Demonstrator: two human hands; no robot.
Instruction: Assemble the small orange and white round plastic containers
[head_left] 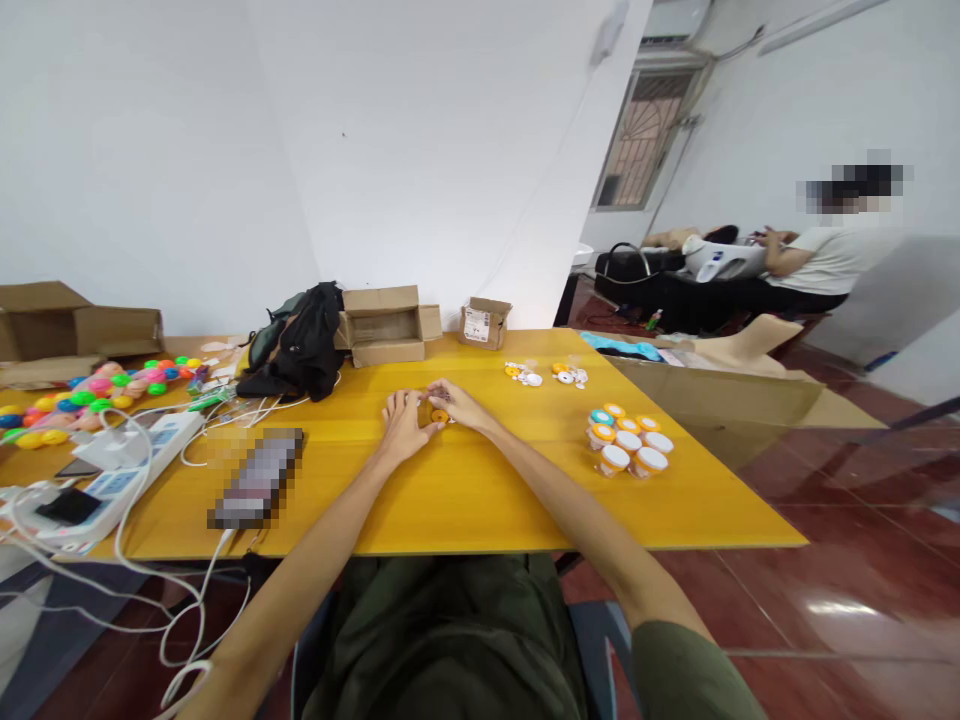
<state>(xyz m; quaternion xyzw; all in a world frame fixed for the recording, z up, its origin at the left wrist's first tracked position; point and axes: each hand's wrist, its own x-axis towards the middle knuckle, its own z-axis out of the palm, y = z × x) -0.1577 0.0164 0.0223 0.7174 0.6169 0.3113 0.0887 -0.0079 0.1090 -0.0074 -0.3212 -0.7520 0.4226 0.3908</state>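
Note:
Both of my hands rest on the yellow table (480,500), close together near its middle. My left hand (403,428) lies palm down with its fingers bent and its thumb stretched out towards a small round orange piece (439,416). From the other side, my right hand (457,405) reaches over with its fingertips drawn together near the left fingers. Something small and pale shows by the fingertips, too small to make out. A group of small clear tubs with orange, white and teal lids (628,440) stands to the right. Behind them lie two small clusters of white and orange discs (523,374).
At left are a power strip (139,475) with white cables, a phone (259,478) and colourful plastic balls (97,395). Along the wall stand a black bag (304,345), an open cardboard box (386,328) and a smaller box (485,324). A person (832,240) sits beyond, at right.

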